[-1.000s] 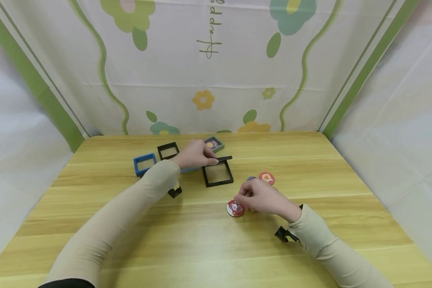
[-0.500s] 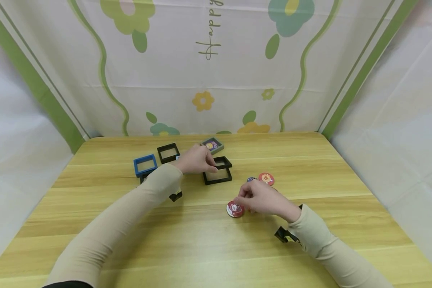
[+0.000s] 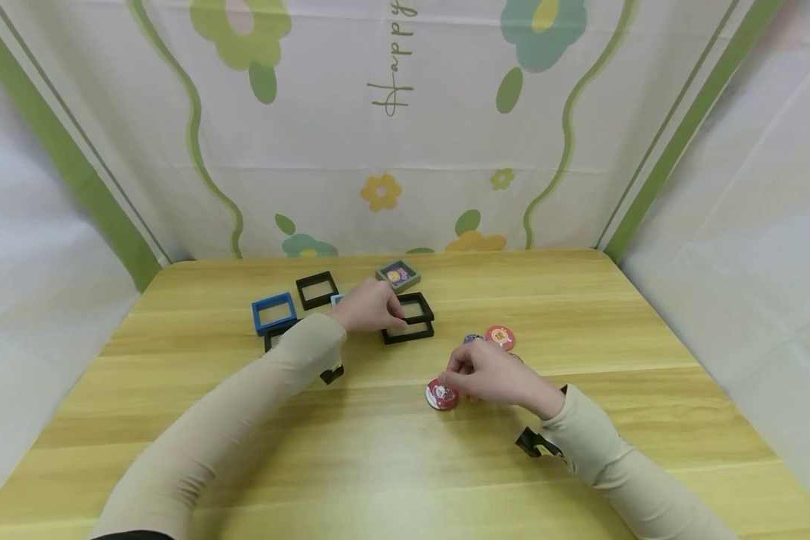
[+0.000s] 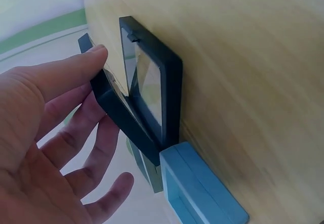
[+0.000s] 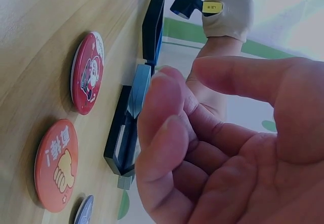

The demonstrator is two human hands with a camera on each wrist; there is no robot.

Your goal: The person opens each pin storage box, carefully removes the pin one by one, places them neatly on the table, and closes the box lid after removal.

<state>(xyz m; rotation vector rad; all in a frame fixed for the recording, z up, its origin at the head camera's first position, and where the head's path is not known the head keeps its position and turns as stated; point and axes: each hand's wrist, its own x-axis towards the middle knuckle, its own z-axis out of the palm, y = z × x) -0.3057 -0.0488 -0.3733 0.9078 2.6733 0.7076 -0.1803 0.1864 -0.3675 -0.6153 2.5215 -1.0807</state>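
Note:
My left hand pinches the upper half of a black hinged display frame, thumb on one face and fingers behind. That half tilts at a narrow angle over the lower half, which has a clear window and rests on the table. My right hand hovers over round badges with its fingers loosely curled and nothing between them. Closest to its fingertips lies a red badge with a white cartoon figure. An orange-red badge with a yellow thumbs-up and a blue badge lie beside it.
Around the left wrist lie a blue frame, a black frame and a light-blue frame. A grey frame with a purple picture sits behind the left hand. A flowered cloth hangs at the table's far edge.
The upper half of the black frame, seen edge-on before, has swung toward the lower half with my left hand and covers more of it. My right hand stays in place.

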